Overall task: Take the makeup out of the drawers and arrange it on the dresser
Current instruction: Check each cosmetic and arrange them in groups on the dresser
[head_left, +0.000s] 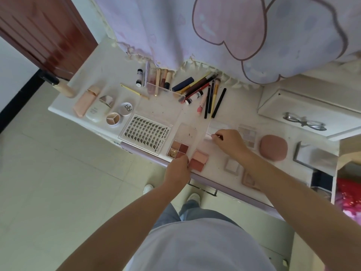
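Pinched in the right hand [228, 141] is a small pale applicator [208, 135], over the near middle of the counter [109, 75]. Left hand [177, 169] grips the near edge of an open four-pan palette [178, 149], beside a pink blush duo [198, 160]. Left of them lies the lash tray [145, 133]; pencils and brushes [207, 94] lie far. Most makeup looks already arranged; I cannot tell what the drawers hold.

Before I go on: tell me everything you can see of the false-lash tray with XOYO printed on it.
The lash tray is a flat, clear plastic rectangle over a white card, with rows of small dark lash clusters and XOYO printed along its right edge. It lies flat and skewed on the white dresser, its near corner at the front edge. The round tri-colour pot sits just left, the four-pan palette just right. Neither hand touches it.
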A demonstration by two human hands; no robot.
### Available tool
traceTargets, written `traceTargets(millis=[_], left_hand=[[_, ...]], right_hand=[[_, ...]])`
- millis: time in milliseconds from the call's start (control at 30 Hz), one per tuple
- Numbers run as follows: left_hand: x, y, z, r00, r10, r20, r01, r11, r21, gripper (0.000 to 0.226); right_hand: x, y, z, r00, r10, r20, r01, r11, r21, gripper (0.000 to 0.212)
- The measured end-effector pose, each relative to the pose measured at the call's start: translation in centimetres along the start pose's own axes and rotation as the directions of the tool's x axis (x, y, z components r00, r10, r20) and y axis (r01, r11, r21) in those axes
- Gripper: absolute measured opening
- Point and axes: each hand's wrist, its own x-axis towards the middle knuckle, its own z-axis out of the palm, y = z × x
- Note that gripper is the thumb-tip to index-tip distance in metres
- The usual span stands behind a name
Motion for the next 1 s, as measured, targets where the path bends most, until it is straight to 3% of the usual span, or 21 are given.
traceTargets(millis=[133, 233, 333, 600, 700, 800, 900, 1000], left_hand=[[-0.1, -0.4, -0.1, 1.0, 0.006, -0.016, -0.007, 1.0, -0.023, 0.024], [-0.1, -0.9, -0.5, 0.999, 0.042, -0.034, -0.042, 0.999, 0.004, 0.027], [-0.1, -1.3, -1.0, 0.996, 0.084, -0.041, -0.082, 0.996, 0.038, 0.026], [-0.4, -2.0, -2.2, 0.985, 0.157, -0.075, -0.151, 0.984, 0.09, 0.025], [-0.3, -1.6, -2.8, 0.977, 0.202, -0.074, -0.2, 0.979, 0.026, 0.026], [0.1, -0.5, -4.1, 0.973, 0.23, -0.018, -0.23, 0.965, -0.124, 0.027], [0.4, 1.5, -6.2, 0.969, 0.24, 0.055, -0.204, 0.907, -0.37, 0.036], [0.3, 3.7, -9.0, 0.948, 0.314, 0.06, -0.24, 0.825, -0.511, 0.045]], right_hand=[[-1.7, 1.6, -1.0, 0.999, -0.022, -0.049, 0.022, 1.0, 0.004, 0.029], [-4.3, 3.8, -0.9, 0.993, -0.116, 0.028, 0.119, 0.945, -0.305, 0.041], [-6.3, 5.3, 0.1, 0.993, -0.055, 0.103, 0.101, 0.851, -0.516, 0.054], [-7.0, 6.1, 2.0, 0.991, -0.117, 0.068, 0.135, 0.831, -0.54, 0.046], [-7.3, 6.0, 1.9, 0.981, -0.191, 0.027, 0.187, 0.906, -0.38, 0.044], [-7.7, 4.2, 0.6, 0.967, -0.219, -0.13, 0.226, 0.973, 0.04, 0.039], [-7.9, 1.6, -1.7, 0.958, -0.206, -0.199, 0.265, 0.899, 0.348, 0.037], [-7.8, -1.3, -4.6, 0.941, -0.276, -0.196, 0.334, 0.852, 0.403, 0.038]])
